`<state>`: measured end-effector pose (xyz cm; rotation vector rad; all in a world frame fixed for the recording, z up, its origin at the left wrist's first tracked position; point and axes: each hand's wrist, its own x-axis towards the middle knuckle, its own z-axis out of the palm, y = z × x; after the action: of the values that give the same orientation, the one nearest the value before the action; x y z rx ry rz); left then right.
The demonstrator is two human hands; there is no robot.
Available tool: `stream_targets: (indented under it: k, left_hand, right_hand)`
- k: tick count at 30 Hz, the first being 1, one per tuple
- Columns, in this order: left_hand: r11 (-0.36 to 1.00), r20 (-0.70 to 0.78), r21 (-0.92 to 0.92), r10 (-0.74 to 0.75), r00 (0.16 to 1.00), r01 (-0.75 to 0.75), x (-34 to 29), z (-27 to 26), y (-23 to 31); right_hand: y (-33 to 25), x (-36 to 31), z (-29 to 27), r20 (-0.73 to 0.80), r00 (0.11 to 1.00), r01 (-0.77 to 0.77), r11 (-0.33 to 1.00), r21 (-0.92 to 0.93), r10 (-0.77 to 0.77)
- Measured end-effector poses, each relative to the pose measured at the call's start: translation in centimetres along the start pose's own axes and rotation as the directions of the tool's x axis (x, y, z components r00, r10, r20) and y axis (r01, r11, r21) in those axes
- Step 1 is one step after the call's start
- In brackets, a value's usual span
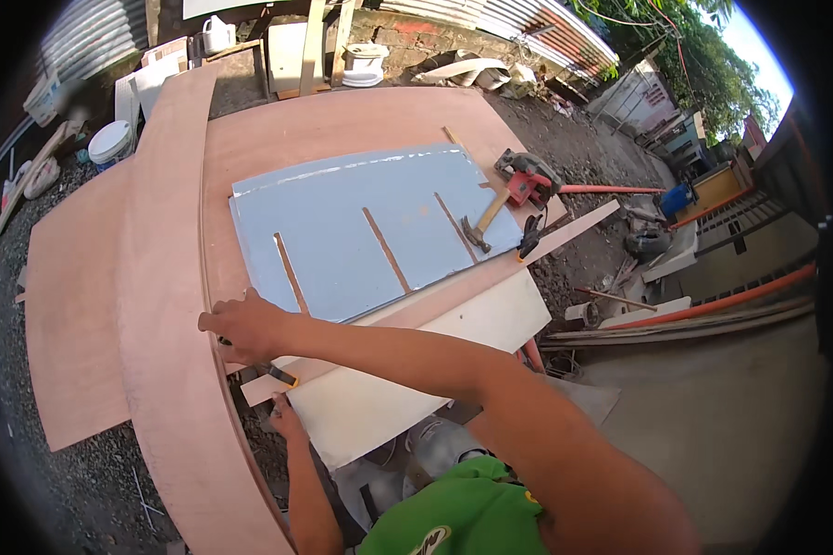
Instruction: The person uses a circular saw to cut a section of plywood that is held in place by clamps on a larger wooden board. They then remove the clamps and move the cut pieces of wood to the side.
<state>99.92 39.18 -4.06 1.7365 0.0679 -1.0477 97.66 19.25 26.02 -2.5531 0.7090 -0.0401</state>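
My right hand (245, 328) reaches across to the left, its fingers curled at the edge of a long plywood strip (162, 240). A small dark and yellow thing, mostly hidden, shows under that hand. My left hand (289, 418) is closed at the near-left corner of a cream-white board (379, 412). Just above it, a black clamp with an orange tip (282, 376) sits on a narrow wooden strip (463, 294). Another black clamp (529, 239) is at the strip's far right end. Beyond the strip lies a pale blue panel (333, 240) with three slots.
A claw hammer (484, 222) rests on the panel's right side, beside a red and black power tool (528, 180). Large plywood sheets (268, 120) lie underneath. White buckets (111, 143) stand at the back left. Orange pipes (611, 189) and scrap lie at the right.
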Motion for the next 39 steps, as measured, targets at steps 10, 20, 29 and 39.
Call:
stream_targets:
  k: [10,20,29,39]
  left_hand:
    - [0.813,0.124,0.460,0.340,0.932,-0.358,-0.9,-2.0,-0.9]
    - [0.004,0.391,0.888,0.517,0.762,-0.459,-16.4,5.1,-1.4]
    - [0.099,0.912,0.253,-0.357,0.203,-0.962,-42.1,29.0,-10.2]
    - [0.644,0.431,-0.759,0.381,-0.818,-0.100,-68.4,38.6,4.2]
  right_hand:
    - [12.1,-57.8,13.5,-0.133,0.405,-0.747,0.412,0.522,0.904]
    - [1.1,-90.2,32.1,0.232,-0.343,-0.528,-0.391,0.754,0.910]
    - [-5.1,-87.6,34.6,0.352,-0.195,-0.103,-0.376,0.921,0.915]
    - [-0.2,-95.0,33.6,0.239,-0.300,-0.321,-0.333,0.887,0.924]
